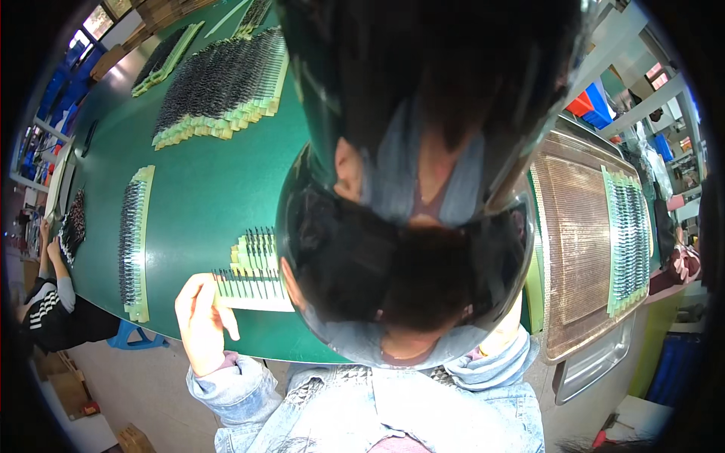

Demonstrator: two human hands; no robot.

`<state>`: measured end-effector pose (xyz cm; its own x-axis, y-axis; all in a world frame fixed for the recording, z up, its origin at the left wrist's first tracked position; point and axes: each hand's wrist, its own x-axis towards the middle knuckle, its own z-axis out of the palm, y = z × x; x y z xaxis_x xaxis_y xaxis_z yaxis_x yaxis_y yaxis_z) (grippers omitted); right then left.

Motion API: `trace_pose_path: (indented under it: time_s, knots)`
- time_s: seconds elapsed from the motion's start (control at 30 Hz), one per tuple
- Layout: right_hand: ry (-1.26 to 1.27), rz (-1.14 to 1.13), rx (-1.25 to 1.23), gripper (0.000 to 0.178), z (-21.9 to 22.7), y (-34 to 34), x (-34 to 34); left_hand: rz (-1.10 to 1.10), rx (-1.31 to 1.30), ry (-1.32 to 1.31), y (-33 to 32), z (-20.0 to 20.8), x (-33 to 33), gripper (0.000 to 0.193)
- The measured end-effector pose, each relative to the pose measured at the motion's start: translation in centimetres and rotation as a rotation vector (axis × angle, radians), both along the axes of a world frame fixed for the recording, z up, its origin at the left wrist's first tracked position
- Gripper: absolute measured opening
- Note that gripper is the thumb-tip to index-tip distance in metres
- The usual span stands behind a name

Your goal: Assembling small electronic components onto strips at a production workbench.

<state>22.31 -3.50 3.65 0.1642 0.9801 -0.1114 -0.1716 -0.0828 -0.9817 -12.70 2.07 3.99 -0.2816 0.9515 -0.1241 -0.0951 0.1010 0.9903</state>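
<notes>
My left hand (199, 321) grips the left end of a pale green strip (257, 302) set with a row of short black pins. It lies near the front edge of the green table. Just behind it several similar pinned strips (243, 257) are stacked in steps. A large glossy dark object (408, 279) covers the middle of the view and hides the right end of the strip. Of my right hand (507, 332) only a part shows at its lower right edge; the fingers are hidden behind it.
On the green table (211, 181), a big batch of pinned strips (223, 83) lies at the back and another stack (136, 241) at the left. To the right, a brown mesh tray (578, 241) carries more strips (628, 241). Another person (57, 302) works at the far left.
</notes>
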Motion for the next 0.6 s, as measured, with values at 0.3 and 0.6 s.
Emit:
trace_pose_path:
  time_s: [0.3, 0.6]
  knots:
    - [0.344, -0.225, 0.142, 0.013, -2.7, -0.2, 0.1, -0.19, 0.096, -0.166, 1.2, 0.7, 1.0, 0.027]
    - [0.343, -0.399, 0.126, 0.03, -3.3, -0.3, 0.6, -0.212, 0.167, -0.251, 1.7, 2.7, 2.5, 0.034]
